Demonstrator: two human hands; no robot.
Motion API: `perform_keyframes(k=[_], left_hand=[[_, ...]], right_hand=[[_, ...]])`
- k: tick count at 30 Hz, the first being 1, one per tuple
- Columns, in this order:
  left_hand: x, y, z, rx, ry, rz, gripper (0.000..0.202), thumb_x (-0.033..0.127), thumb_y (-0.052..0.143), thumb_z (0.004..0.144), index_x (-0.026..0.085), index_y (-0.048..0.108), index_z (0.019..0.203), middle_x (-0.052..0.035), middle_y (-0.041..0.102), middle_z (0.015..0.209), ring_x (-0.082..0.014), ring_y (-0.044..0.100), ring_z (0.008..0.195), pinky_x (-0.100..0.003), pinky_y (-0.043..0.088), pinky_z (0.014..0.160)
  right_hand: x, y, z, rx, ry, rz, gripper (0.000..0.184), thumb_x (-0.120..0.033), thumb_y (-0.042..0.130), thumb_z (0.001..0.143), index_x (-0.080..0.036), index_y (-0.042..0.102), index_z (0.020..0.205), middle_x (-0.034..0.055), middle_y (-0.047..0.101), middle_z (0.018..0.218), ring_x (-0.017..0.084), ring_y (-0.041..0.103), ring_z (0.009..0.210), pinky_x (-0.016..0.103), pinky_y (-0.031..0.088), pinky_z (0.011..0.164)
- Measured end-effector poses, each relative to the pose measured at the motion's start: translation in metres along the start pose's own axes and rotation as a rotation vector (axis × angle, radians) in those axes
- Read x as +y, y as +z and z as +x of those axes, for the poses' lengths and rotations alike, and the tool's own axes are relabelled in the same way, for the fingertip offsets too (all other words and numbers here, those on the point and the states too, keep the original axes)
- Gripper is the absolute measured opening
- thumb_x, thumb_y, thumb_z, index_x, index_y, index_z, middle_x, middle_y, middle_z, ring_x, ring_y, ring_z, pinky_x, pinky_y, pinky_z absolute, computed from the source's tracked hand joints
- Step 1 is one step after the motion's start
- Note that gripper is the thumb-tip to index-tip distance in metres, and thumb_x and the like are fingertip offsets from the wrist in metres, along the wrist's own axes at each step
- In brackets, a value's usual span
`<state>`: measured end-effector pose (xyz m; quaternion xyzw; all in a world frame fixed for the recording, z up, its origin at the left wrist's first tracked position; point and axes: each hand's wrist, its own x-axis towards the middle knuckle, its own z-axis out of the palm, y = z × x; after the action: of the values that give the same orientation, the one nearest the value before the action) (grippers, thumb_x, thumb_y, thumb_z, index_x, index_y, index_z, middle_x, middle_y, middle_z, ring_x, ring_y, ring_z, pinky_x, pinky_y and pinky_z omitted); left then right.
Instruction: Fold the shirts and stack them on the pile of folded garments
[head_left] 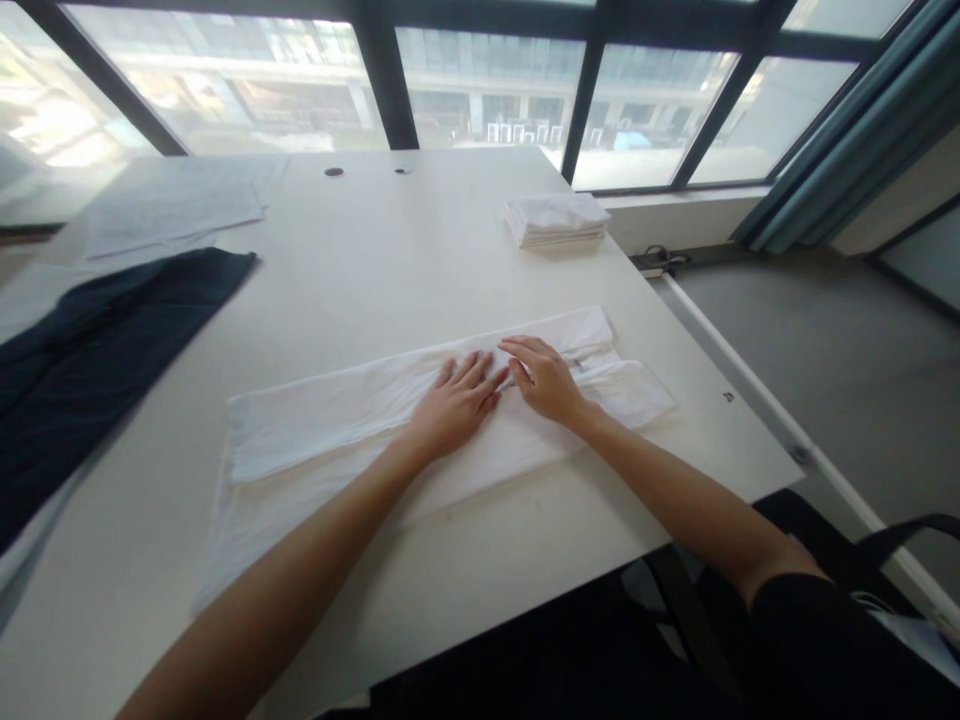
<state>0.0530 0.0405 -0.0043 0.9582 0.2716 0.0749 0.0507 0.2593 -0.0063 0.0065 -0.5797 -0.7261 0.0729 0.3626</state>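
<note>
A white garment (315, 430), folded lengthwise into a long strip, lies across the white table (375, 250). My left hand (457, 400) rests flat on its middle with fingers stretched out. My right hand (544, 378) lies beside it, palm down, fingers extended toward the left and touching the fabric near the folded edge. Neither hand grips anything.
A dark navy cloth (97, 360) covers the table's left side. A pale sheet (172, 205) lies at the far left back. A stack of folded white cloths (556, 218) sits at the back right edge. Windows run behind; a dark chair (862, 560) stands at the lower right.
</note>
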Motion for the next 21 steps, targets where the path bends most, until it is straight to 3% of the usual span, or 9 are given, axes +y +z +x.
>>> perform_keyframes(k=[4,7,9,16,19,21], left_hand=[[-0.002,-0.001,-0.001,-0.014,0.02,-0.027,0.056,0.055,0.037,0.107,0.032,0.045,0.158,-0.0072,0.026,0.173,-0.0355,0.011,0.161,-0.061,0.015,0.127],[-0.003,-0.001,-0.002,-0.039,0.017,-0.041,0.06,0.059,0.042,0.104,0.034,0.042,0.159,-0.0052,0.022,0.174,-0.0367,0.007,0.161,-0.061,0.012,0.128],[-0.002,-0.003,-0.003,-0.057,0.016,-0.055,0.062,0.06,0.043,0.104,0.037,0.038,0.161,-0.0032,0.019,0.174,-0.0375,0.005,0.161,-0.061,0.012,0.128],[0.001,-0.008,-0.003,-0.078,0.013,-0.079,0.063,0.062,0.041,0.104,0.044,0.029,0.163,0.0015,0.016,0.175,-0.0395,0.004,0.161,-0.063,0.012,0.128],[0.001,-0.009,-0.002,-0.094,0.007,-0.074,0.063,0.063,0.041,0.104,0.044,0.029,0.163,0.0027,0.017,0.175,-0.0393,0.003,0.161,-0.063,0.012,0.128],[0.001,-0.008,-0.002,-0.103,0.016,-0.069,0.064,0.063,0.039,0.104,0.044,0.028,0.164,0.0042,0.02,0.174,-0.0388,0.001,0.161,-0.063,0.011,0.128]], right_hand=[[0.003,0.019,0.032,-0.192,0.103,-0.152,0.049,-0.026,0.04,0.106,-0.016,0.05,0.153,0.0144,0.037,0.167,0.027,0.026,0.157,0.054,0.025,0.126],[0.018,0.025,0.047,-0.367,0.168,-0.227,0.054,-0.033,0.039,0.108,-0.013,0.043,0.158,0.0181,0.027,0.17,0.03,0.02,0.159,0.059,0.02,0.126],[0.036,0.018,0.049,-0.409,0.175,-0.281,0.058,-0.038,0.038,0.108,-0.013,0.04,0.16,0.0186,0.025,0.171,0.031,0.019,0.16,0.058,0.017,0.127],[0.105,-0.027,0.041,-0.338,0.38,-0.495,0.066,-0.049,0.033,0.108,-0.015,0.032,0.164,0.0174,0.021,0.173,0.031,0.015,0.16,0.057,0.011,0.128],[0.113,-0.03,0.043,-0.288,0.398,-0.51,0.066,-0.048,0.032,0.107,-0.013,0.034,0.163,0.0178,0.023,0.172,0.031,0.018,0.16,0.057,0.014,0.128],[0.106,-0.029,0.043,-0.201,0.386,-0.51,0.065,-0.044,0.032,0.107,-0.01,0.036,0.162,0.0191,0.026,0.171,0.031,0.02,0.159,0.057,0.015,0.127]])
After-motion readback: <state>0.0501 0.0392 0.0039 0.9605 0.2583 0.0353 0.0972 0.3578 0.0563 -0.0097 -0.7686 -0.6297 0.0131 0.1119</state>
